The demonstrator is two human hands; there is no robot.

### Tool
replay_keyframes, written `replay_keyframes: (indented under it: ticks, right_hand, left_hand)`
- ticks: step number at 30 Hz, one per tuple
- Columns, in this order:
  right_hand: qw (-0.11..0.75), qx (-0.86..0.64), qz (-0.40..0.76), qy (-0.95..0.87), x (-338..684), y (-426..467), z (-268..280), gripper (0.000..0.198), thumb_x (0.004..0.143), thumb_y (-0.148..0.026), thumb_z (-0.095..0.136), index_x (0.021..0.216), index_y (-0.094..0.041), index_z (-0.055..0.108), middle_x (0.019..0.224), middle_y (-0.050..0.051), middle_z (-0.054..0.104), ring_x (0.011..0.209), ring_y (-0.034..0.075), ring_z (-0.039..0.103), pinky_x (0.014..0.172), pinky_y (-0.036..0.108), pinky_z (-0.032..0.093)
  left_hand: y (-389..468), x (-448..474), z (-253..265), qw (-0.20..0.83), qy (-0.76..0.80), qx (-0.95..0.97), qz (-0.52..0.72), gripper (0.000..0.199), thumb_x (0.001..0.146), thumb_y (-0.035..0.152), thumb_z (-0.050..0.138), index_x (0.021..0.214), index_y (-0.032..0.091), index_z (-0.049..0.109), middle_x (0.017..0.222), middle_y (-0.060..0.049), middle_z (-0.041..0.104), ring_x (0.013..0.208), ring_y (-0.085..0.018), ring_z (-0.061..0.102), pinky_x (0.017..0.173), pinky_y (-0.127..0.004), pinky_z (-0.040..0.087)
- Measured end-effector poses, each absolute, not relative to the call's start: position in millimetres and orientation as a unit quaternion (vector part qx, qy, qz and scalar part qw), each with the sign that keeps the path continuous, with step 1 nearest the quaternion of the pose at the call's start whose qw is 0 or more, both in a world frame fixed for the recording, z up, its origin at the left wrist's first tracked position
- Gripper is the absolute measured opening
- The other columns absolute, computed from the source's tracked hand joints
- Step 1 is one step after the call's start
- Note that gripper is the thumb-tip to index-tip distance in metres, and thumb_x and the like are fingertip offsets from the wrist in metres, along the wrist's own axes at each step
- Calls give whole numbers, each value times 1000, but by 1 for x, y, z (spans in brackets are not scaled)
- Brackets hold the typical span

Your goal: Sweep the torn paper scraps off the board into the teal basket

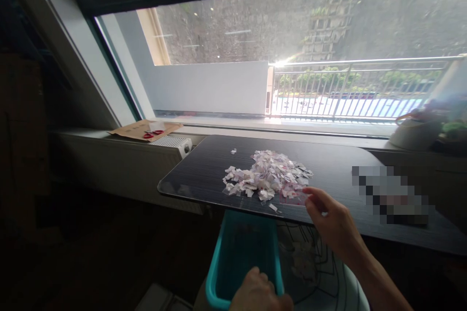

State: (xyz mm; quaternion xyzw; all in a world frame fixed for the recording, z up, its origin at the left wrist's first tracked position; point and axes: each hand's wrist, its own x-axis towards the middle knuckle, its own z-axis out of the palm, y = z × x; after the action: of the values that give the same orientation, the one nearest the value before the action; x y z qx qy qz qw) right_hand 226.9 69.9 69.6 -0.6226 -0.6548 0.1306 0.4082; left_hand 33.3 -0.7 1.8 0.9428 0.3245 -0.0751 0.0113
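The left hand (255,294) is curled over the near rim of the teal bin (214,262); the grip appears closed on it, presumably to keep the bin steady. The bin stands against the table's near edge, which places its mouth just below the paper scraps (272,172). Patterned cloth (328,277) lies beside it.

The right hand (335,218) reaches over the edge of the table (197,170), its fingertips at the near right side of the pile — whether they pinch a scrap cannot be determined. The 2 hands thus work at separate levels. The scraps are heaped toward the near edge, probably for short reach. To the right rests an obscured object (394,197).

Beyond the table's left end, scissors (157,132) with 2 red handles lie on a brown envelope (134,131) — apart from the scraps, likely set aside. A railing (350,92) stands outside.
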Motion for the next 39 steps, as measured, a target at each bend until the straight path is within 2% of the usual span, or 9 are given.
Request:
replay_keyframes:
  ticks: [4,8,12,20,29,34,39]
  right_hand:
    - [400,-601,165,-672,221,71,69,35,86,-38,46,107,-19,67,81,4,72,71,17,67,67,26,50]
    - [387,-646,142,-642,233,72,68,37,82,-37,47,107,-19,67,78,3,72,66,18,66,64,29,49]
    - [393,-680,150,-601,258,70,65,39,79,-40,48,106,-19,67,74,2,70,65,19,65,63,29,48]
    - [412,-691,169,-569,271,68,62,42,75,-43,50,105,-19,68,75,2,70,67,19,64,65,30,48]
    - [423,-678,180,-574,265,61,65,40,76,-41,50,105,-19,68,77,3,70,69,19,64,66,30,48]
    - [430,-680,175,-568,267,55,66,37,76,-40,50,101,-19,69,68,0,68,59,17,61,60,28,48]
    - [440,-668,179,-573,263,54,67,38,75,-40,51,100,-18,70,73,2,70,63,18,63,59,27,48]
  left_hand:
    - [-2,29,-7,10,339,940,-44,5,82,26,70,81,22,68,58,-4,63,56,-21,59,63,-33,45]
    - [-2,28,-14,13,336,941,-36,9,80,29,72,81,21,69,57,-5,63,53,-21,58,61,-33,46]
    - [-1,28,-21,-19,342,939,-21,9,80,31,72,79,23,68,55,-4,62,52,-21,58,62,-35,47]
    - [5,27,-36,-69,317,946,16,12,79,32,73,73,25,66,51,-2,59,46,-21,57,54,-32,45]
    - [2,28,-26,-35,326,945,-15,8,80,30,73,78,24,68,55,-2,61,51,-21,60,59,-31,48]
    - [2,33,-16,-16,334,941,-53,6,83,30,70,83,24,69,58,-4,64,55,-24,63,61,-37,52]
    - [2,35,-6,-13,338,938,-81,3,85,25,67,85,24,70,58,-5,65,55,-24,64,59,-37,53]
